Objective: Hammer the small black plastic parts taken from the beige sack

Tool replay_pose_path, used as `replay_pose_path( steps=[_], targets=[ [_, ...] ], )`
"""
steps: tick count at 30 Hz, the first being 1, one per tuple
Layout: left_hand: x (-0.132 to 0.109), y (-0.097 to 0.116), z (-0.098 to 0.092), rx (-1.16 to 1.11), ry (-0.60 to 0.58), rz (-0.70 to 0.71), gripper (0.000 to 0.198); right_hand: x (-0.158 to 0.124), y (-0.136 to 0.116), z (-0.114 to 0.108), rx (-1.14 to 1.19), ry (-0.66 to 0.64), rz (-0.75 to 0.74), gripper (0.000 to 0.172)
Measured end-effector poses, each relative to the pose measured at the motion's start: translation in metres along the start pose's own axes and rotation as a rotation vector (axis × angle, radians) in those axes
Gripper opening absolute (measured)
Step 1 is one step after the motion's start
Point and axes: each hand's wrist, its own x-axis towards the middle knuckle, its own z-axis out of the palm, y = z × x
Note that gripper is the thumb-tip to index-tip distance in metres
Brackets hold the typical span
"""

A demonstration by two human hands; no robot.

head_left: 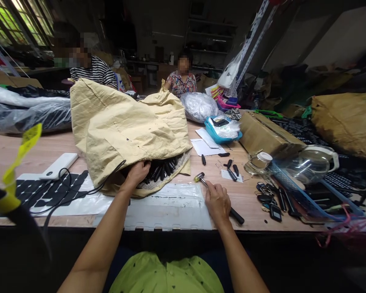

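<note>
A large tan cloth sack (131, 118) lies on the table, its mouth facing me and full of long black plastic pieces (161, 169). My left hand (138, 173) is at the left of that mouth, under the sack's edge, with curled fingers beside the black pieces. What those fingers hold, if anything, is hidden. My right hand (218, 201) is closed around a small hammer (199, 177) with a yellowish head and black handle, resting low over the table. A translucent plastic sheet (171, 207) lies between my hands at the table's front edge.
Loose black handles (232, 173) lie right of the sack. Further right are a glass jar (259, 162), keys (265, 199), a blue basket (317, 203) and a cardboard box (265, 134). A black cable (68, 179) crosses the left side. Two people sit across the table.
</note>
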Motion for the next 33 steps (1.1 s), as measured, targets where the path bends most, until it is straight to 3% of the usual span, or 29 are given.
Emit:
replay_pose_path(
  steps=[12, 16, 20, 25, 29, 33],
  targets=[
    [-0.017, 0.027, 0.028, 0.320, -0.052, 0.045, 0.030, 0.001, 0.000, -0.001, 0.002, -0.012, 0.004, 0.033],
    [-0.014, 0.032, 0.029, 0.310, -0.108, -0.009, 0.028, 0.001, -0.001, 0.000, -0.002, 0.006, -0.004, 0.032],
    [-0.016, 0.023, 0.025, 0.239, -0.093, -0.013, 0.026, 0.001, -0.001, 0.001, -0.002, 0.009, -0.003, 0.032],
    [-0.039, 0.011, 0.020, 0.097, -0.005, 0.216, 0.017, 0.001, -0.002, 0.002, -0.005, 0.016, -0.005, 0.033],
    [-0.065, 0.011, 0.033, 0.038, -0.166, 0.444, 0.009, 0.001, -0.001, 0.001, -0.006, 0.001, -0.001, 0.033],
    [-0.080, 0.010, 0.055, 0.001, -0.266, 0.496, 0.007, 0.001, -0.002, -0.003, 0.001, -0.025, 0.012, 0.034]
  ],
)
